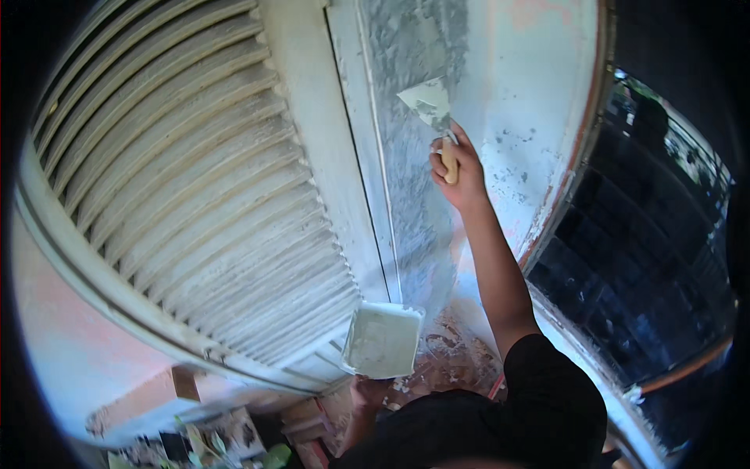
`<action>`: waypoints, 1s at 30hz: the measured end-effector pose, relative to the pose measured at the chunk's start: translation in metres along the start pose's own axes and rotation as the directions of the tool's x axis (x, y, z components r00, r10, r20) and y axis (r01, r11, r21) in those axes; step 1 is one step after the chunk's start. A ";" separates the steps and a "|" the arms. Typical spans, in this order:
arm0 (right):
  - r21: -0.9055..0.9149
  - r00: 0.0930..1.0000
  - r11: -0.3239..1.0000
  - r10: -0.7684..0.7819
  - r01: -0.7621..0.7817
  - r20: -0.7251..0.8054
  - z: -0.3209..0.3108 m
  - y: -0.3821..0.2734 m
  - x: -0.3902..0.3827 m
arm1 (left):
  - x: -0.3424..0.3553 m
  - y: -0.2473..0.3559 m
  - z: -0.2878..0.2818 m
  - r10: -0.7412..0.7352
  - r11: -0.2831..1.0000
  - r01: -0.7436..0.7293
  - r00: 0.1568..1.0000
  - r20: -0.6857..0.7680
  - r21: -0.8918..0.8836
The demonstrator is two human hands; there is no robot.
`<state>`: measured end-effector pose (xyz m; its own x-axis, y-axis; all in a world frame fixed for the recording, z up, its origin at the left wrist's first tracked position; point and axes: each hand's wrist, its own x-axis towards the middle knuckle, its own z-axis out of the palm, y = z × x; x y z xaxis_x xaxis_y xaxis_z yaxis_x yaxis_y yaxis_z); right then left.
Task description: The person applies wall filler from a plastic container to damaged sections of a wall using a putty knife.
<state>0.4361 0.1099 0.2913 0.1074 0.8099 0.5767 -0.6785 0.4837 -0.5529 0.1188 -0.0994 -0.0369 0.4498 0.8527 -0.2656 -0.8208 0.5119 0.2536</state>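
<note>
Left hand (367, 393) sits low under the square plaster tray (382, 340), half hidden beneath it, fingers seemingly gripping its underside. Louvred shutter (187, 172) fills the left, its frame (316, 148) beside the tray. Up right, the right hand (455, 168) is wrapped around the putty knife (432, 109), blade flat on the wall (516, 86); bare wall lies beyond, up to its reddish edge.

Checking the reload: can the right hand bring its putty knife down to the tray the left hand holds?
Probably yes: the right hand and putty knife are up at the wall, with nothing visible between them and the tray.
</note>
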 end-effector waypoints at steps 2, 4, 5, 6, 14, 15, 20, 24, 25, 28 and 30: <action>0.124 0.973 0.986 0.081 -0.109 0.218 -0.010 0.002 -0.008 | -0.004 -0.021 -0.007 0.175 0.981 -0.177 0.984 0.036 0.079; 0.229 0.938 0.943 0.168 -0.243 0.303 -0.009 0.019 -0.021 | -0.012 -0.036 -0.018 0.275 0.961 -0.275 0.959 0.063 -0.009; 0.311 0.909 0.895 0.198 -0.321 0.367 -0.006 0.028 -0.029 | -0.018 -0.038 -0.016 0.315 0.946 -0.316 0.949 0.028 0.078; 0.338 0.880 0.852 0.253 -0.399 0.401 0.001 0.037 -0.037 | -0.025 -0.042 -0.020 0.360 0.932 -0.360 0.933 0.013 0.049; 0.037 0.393 0.485 0.659 -0.874 0.642 0.081 0.159 -0.146 | -0.109 -0.020 -0.004 0.785 0.618 -0.771 0.594 -0.177 0.156; -0.032 0.312 0.433 0.697 -0.901 0.645 0.094 0.172 -0.160 | -0.127 -0.012 -0.003 0.815 0.578 -0.796 0.554 -0.170 0.178; -0.431 -0.089 0.244 0.780 -0.869 0.620 0.145 0.237 -0.230 | -0.218 0.009 -0.031 0.947 0.195 -0.967 0.143 -0.287 0.162; -0.594 -0.370 0.023 0.763 -0.804 0.530 0.209 0.281 -0.297 | -0.298 0.012 -0.037 0.919 0.060 -0.943 -0.076 -0.386 0.328; -0.622 -0.443 -0.041 0.739 -0.782 0.507 0.226 0.292 -0.314 | -0.315 0.008 -0.042 0.913 0.040 -0.952 -0.090 -0.399 0.305; -0.699 -0.587 -0.157 0.685 -0.698 0.432 0.263 0.319 -0.352 | -0.351 0.000 -0.051 0.895 -0.018 -0.958 -0.143 -0.423 0.285; -0.730 -0.662 -0.226 0.642 -0.645 0.386 0.290 0.334 -0.370 | -0.374 -0.003 -0.061 0.881 -0.056 -0.954 -0.186 -0.436 0.294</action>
<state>-0.0409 -0.1244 0.0681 -0.7874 -0.3539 -0.5048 0.6148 -0.3894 -0.6859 -0.0683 -0.4267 0.0053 -0.9599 0.2470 -0.1325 -0.2796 -0.8119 0.5125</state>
